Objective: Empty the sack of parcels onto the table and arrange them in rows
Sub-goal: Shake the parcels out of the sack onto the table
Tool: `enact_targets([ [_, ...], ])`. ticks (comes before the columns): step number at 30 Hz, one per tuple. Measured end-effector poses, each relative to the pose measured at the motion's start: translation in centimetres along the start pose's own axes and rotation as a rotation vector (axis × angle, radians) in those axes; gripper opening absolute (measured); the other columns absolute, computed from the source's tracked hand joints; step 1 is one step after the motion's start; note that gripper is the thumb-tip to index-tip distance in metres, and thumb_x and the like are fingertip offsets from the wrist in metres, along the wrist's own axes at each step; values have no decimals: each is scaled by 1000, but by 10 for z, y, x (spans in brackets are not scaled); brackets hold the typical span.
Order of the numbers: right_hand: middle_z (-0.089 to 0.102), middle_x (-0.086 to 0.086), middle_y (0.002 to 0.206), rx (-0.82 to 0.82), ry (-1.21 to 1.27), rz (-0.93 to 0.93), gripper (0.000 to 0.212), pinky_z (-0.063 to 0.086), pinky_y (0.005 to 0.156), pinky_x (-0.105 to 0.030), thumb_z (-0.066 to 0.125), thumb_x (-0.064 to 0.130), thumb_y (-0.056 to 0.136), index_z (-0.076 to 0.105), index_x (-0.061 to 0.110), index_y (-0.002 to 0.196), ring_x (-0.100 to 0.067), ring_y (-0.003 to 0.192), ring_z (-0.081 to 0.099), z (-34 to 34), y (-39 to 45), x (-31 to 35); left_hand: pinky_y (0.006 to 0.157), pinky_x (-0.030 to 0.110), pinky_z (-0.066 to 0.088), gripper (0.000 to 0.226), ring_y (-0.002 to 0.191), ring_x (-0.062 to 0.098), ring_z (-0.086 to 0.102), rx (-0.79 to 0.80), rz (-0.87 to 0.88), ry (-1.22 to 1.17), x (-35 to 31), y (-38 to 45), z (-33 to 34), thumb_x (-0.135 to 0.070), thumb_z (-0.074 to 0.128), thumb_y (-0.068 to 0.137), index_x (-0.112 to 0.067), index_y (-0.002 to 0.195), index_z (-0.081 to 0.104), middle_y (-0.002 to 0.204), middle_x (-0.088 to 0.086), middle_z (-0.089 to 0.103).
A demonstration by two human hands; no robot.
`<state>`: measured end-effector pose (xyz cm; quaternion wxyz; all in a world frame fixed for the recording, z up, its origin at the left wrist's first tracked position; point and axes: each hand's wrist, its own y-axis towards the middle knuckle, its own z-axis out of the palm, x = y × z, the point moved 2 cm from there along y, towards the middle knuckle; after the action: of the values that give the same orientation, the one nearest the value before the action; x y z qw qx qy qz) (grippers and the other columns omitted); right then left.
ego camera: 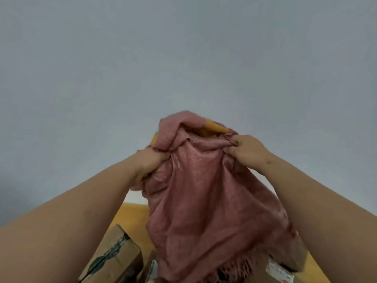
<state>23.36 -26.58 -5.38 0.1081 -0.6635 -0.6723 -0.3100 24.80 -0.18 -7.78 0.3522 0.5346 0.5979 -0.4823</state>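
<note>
Both hands, left hand (152, 162) and right hand (245, 149), are pinching the upturned sack (206, 193); shaking gently should be spilling parcels (114, 254) away from table (132, 213) edges.

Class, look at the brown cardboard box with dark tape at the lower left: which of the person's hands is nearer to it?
Left. The left hand grips the pink woven sack above the brown cardboard box with dark tape; the right hand grips the sack's far side.
</note>
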Motion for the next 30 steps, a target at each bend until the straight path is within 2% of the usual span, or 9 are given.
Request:
enact_targets([
  [4,70,-10,90,-226,162,67,18,47,76,-37,56,25,92,69,15,84,-30,90,64,-14,0,-10,59,28,56,37,78,19,71,-131,83,20,5,4,-23,-40,66,81,-14,107,61,97,9,71],
  [8,72,-7,99,386,109,115,9,51,90,-39,67,23,87,75,18,89,-24,97,65,10,-13,-8,70,38,55,41,101,22,64,69,106,220,17,1,-23,-33,71,86,-34,120,48,113,0,63],
  [13,71,-1,110,239,271,217,10,50,97,-43,73,28,81,78,21,86,-24,104,65,3,-7,-22,93,42,53,61,104,24,69,287,-104,51,30,-6,-37,-53,84,61,-28,113,66,111,2,74],
  [16,74,-16,98,368,421,379,15,53,79,-36,74,23,84,74,9,89,-24,81,69,25,-19,-40,84,41,53,33,95,31,68,157,-195,-141,42,-8,-38,-40,66,88,-14,107,69,93,11,77],
  [18,69,-11,111,409,339,436,38,53,87,-35,79,34,79,65,11,106,-23,93,66,41,-24,-54,83,43,55,34,94,33,69,43,-240,-196,56,0,-38,-39,59,94,-10,109,69,95,13,76],
  [21,43,-13,146,372,357,593,117,43,105,-46,90,45,60,20,25,151,-34,126,51,58,-29,-73,75,44,58,60,89,34,69,-138,-253,-250,72,12,-38,-35,69,89,-6,138,50,108,17,70],
  [25,21,-14,160,337,274,626,157,34,113,-48,94,56,41,-15,35,153,-37,140,33,73,-29,-85,61,40,55,113,80,31,66,-239,-283,-319,79,16,-36,-23,81,79,-18,156,0,111,14,58],
  [27,23,-14,159,375,395,654,149,38,109,-41,94,45,53,-13,25,155,-35,139,36,79,-29,-82,66,47,59,115,82,34,72,-200,-361,-308,90,24,-39,-30,88,64,-16,155,20,109,16,68],
  [30,45,-16,145,423,446,669,106,48,94,-35,87,23,71,21,4,152,-33,119,54,87,-34,-78,79,49,59,50,87,36,72,-79,-454,-214,95,22,-36,-34,78,78,-5,116,68,95,19,75],
])
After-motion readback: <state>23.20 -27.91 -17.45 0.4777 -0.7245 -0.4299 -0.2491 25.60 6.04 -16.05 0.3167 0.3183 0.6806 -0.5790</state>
